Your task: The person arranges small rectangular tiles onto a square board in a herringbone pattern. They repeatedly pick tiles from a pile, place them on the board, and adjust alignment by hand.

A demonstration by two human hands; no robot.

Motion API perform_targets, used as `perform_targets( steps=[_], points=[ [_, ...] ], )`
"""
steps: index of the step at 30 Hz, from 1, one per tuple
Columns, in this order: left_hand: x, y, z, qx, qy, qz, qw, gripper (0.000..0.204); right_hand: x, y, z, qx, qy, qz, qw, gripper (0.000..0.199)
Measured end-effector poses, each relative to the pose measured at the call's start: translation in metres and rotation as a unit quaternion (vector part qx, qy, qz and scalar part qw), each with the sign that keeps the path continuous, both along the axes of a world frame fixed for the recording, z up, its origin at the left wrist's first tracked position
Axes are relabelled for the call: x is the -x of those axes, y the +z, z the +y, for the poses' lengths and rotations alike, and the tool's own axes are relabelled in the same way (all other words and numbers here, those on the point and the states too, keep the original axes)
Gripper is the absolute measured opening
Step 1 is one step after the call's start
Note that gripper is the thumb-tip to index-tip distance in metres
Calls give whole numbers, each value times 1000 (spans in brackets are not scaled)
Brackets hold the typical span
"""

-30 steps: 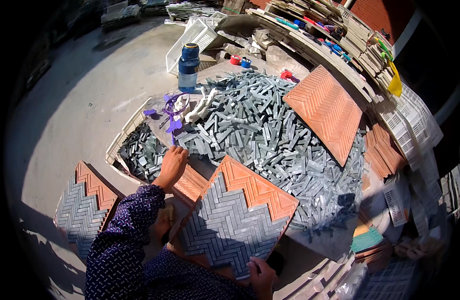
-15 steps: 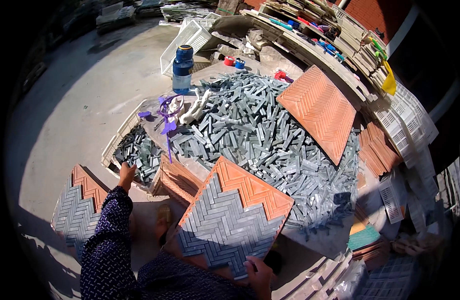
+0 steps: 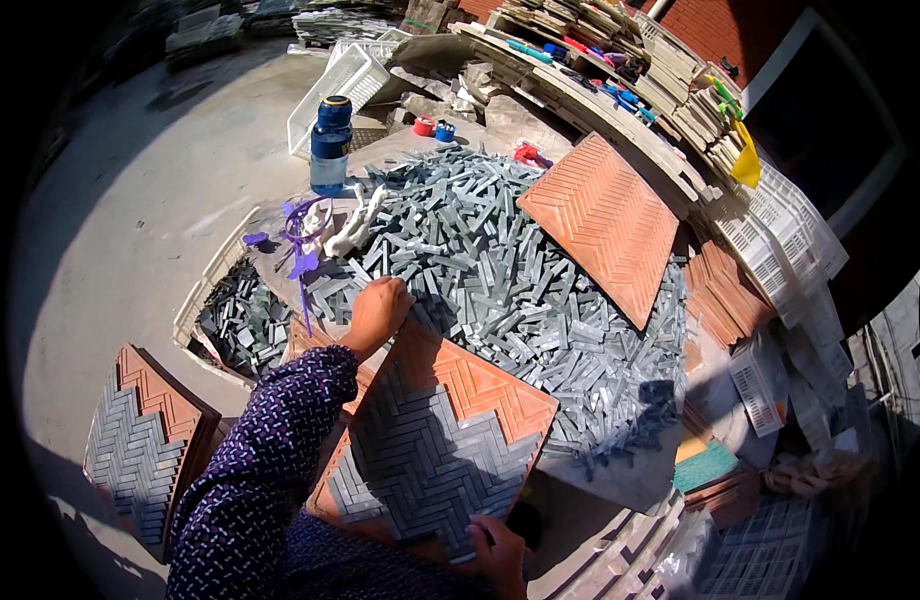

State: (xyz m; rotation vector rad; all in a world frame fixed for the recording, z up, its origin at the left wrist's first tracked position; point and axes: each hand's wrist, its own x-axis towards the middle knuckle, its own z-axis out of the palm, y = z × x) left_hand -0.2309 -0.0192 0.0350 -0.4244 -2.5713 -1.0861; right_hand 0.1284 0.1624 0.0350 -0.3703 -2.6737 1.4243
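Note:
An orange grooved tray (image 3: 510, 402) lies tilted in front of me, mostly filled with grey strip tiles (image 3: 435, 450) in a herringbone pattern. Its far corner shows bare grooves. My left hand (image 3: 380, 312) is just above that corner, at the near edge of a large heap of loose grey strip tiles (image 3: 480, 255). Its fingers are bent down and closed; whatever is between their tips is hidden. At the tray's lower right edge, my right hand (image 3: 498, 555) grips the rim with curled fingers, beside the lowest tiles.
Left stands another part-filled tray (image 3: 135, 450); behind it, a pale crate (image 3: 205, 290) of dark tile pieces. A blue bottle (image 3: 330, 148), purple band (image 3: 302, 255) and tape rolls (image 3: 425, 127) edge the heap. An empty orange tray (image 3: 605, 225) lies on it, stacked trays (image 3: 725, 295) to the right.
My left hand has moved from the crate of dark pieces rightward to the heap's near edge. My right hand stays at the tray's lower edge. The whole view has shifted slightly.

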Motion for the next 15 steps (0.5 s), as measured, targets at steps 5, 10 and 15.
perform_targets(
  steps=[5,10,15],
  points=[
    [13,3,36,113,29,7,993,35,-7,-4,6,-20,-6,50,999,20],
    [26,-19,10,23,68,-34,997,25,-4,4,5,15,-32,32,999,20],
    [-29,-4,1,-298,-122,-165,932,12,-6,-8,12,27,-33,55,998,18]
  ],
)
